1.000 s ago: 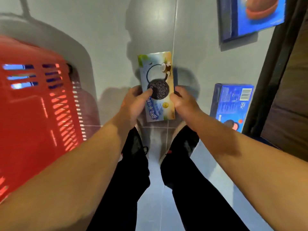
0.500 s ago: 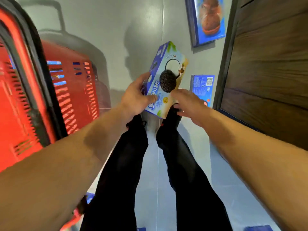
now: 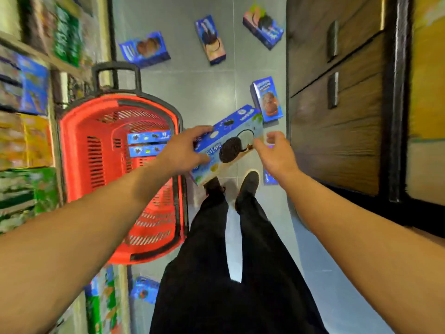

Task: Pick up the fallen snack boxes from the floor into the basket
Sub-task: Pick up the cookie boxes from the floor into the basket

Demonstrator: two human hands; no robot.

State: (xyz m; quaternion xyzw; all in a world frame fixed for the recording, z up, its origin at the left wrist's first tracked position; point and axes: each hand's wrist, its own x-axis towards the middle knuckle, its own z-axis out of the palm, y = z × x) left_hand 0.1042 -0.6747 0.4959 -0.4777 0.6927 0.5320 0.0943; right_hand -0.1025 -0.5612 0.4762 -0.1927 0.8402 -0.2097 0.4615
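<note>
L hand (image 3: pixel 185 150) fingers clamped on cookie box (image 3: pixel 228 145), print too blurred to read; R hand (image 3: pixel 274 153) fingers apart, loosely curled, just beside box. Red basket (image 3: pixel 72 141), left of L fingers, holds 2 boxes (image 3: pixel 148 143)

- Shelf goods (image 3: pixel 26 97) on the left: blurred, labels unreadable.
- Blue box (image 3: pixel 267 176) mostly hidden behind the right hand (image 3: pixel 274 155).
- Basket (image 3: pixel 72 150) partly covered by the left forearm.
</note>
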